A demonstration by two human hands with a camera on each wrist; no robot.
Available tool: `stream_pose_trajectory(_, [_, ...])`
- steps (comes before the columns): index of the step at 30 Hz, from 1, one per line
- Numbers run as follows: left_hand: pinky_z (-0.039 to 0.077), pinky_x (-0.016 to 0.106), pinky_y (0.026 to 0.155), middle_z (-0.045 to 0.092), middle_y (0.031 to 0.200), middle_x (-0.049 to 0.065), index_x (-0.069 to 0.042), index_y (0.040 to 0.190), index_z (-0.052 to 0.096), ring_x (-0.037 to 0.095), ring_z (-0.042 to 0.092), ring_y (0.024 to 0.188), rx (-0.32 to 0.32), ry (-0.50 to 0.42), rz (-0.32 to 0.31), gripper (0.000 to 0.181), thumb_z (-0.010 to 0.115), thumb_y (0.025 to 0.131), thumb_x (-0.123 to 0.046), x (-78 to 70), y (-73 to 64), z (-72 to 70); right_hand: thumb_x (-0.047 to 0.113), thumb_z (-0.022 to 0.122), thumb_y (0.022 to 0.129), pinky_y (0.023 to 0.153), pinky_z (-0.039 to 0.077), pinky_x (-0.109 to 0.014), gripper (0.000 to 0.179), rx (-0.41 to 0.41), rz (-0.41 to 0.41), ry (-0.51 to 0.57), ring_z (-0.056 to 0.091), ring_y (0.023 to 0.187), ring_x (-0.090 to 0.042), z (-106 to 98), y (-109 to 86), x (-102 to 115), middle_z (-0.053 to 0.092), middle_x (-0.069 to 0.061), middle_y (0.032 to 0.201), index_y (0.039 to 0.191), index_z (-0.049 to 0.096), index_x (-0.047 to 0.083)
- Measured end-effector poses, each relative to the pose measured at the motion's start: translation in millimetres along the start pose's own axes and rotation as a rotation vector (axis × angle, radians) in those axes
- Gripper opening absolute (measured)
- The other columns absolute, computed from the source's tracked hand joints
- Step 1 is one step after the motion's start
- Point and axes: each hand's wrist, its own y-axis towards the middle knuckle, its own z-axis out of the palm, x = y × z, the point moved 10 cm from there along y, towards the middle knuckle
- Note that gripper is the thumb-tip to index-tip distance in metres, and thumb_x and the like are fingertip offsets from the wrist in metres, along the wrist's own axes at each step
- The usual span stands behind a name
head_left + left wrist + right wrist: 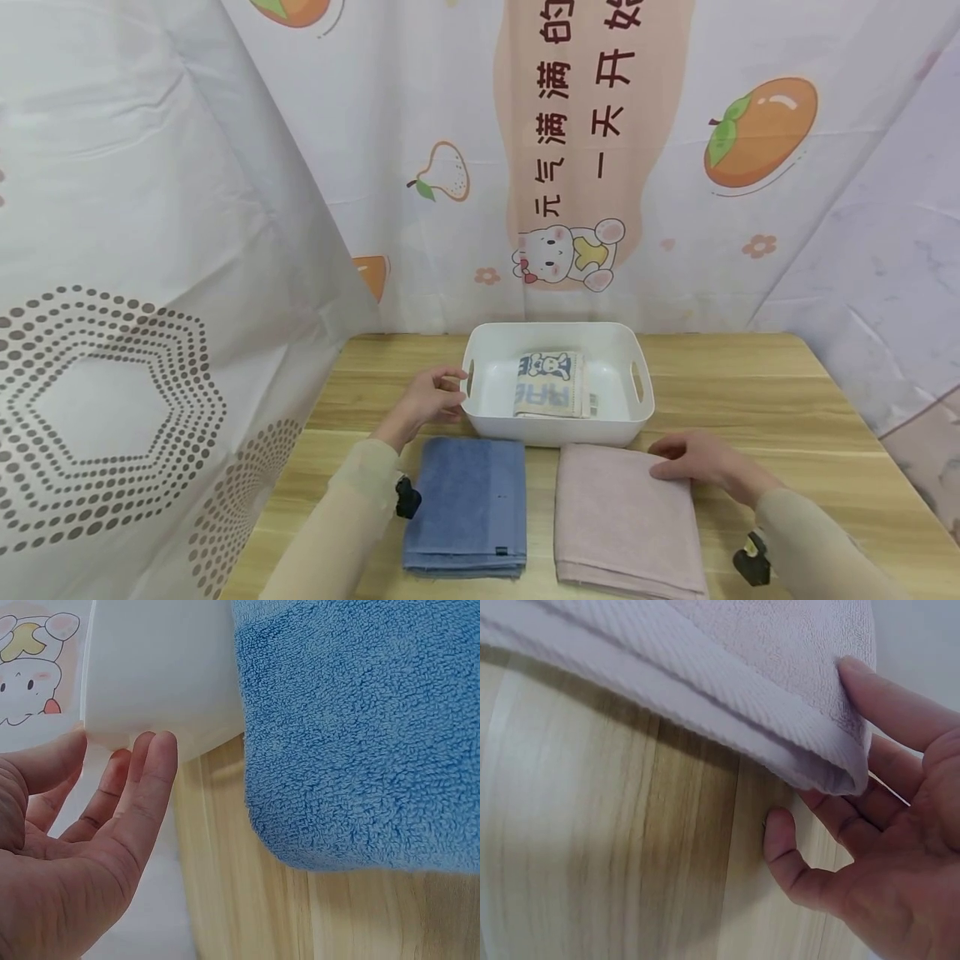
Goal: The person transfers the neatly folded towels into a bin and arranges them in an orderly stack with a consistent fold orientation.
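A white plastic basket (517,427) with handle slots stands at the table's far side, a folded patterned towel (551,383) with a bear figure lying inside it. My left hand (431,398) is at the basket's left end, fingertips right at its rim and outer wall, fingers loosely extended. Below that hand lies a folded blue towel (468,500), its terry face close up in the left wrist view. My right hand (701,462) pinches the right edge of a folded pink towel (622,517). In the right wrist view, the thumb (892,705) is over the fold and fingers are beneath it.
The wood-grain table (750,375) carries everything. White printed curtains (420,75) with fruit and lettering hang behind and along the left side. A black wrist device (407,497) sits on the left sleeve, another (752,560) by the right sleeve.
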Motion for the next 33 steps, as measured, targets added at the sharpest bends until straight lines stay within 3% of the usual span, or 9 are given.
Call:
stream_pose_trajectory(8, [0.061,0.050,0.083,0.062,0.112,0.016,-0.005,0.134,0.062,0.024,0.070,0.081,0.012,0.010,-0.004,0.039,0.068,0.095,0.000,-0.9,-1.5,0.1,0.026,0.084,0.085,0.083,0.054,-0.040,0.046,0.026,0.001,-0.047,0.063,0.099,-0.022,3,4.5,1,0.071,-0.010,0.112,0.119,0.071,-0.001])
stream_pose_trajectory(17, [0.056,0.057,0.091,0.061,0.111,0.016,-0.005,0.135,0.061,0.026,0.070,0.079,0.022,-0.006,-0.023,0.041,0.068,0.095,0.001,-3.7,0.3,0.5,0.022,0.086,0.081,0.077,0.051,-0.036,0.035,0.005,-0.025,-0.123,0.060,0.088,-0.018,6,7.7,5,0.070,-0.003,0.099,0.106,0.073,0.003])
stream_pose_trajectory(26, [0.057,0.056,0.091,0.061,0.111,0.015,-0.005,0.134,0.061,0.026,0.070,0.081,0.025,-0.002,-0.027,0.040,0.068,0.095,0.003,-1.6,1.1,2.0,0.018,0.088,0.078,0.074,0.048,-0.034,0.027,0.009,-0.040,-0.143,0.056,0.082,-0.017,10,9.6,3,0.066,0.000,0.088,0.096,0.071,0.006])
stream_pose_trajectory(33, [0.057,0.056,0.091,0.060,0.111,0.015,-0.005,0.134,0.061,0.029,0.070,0.083,0.022,-0.007,-0.034,0.040,0.068,0.095,0.002,-2.0,-1.2,0.5,0.015,0.087,0.074,0.068,0.044,-0.033,0.024,-0.014,-0.106,-0.202,0.052,0.075,-0.016,12,11.2,12,0.060,0.002,0.079,0.086,0.067,0.009])
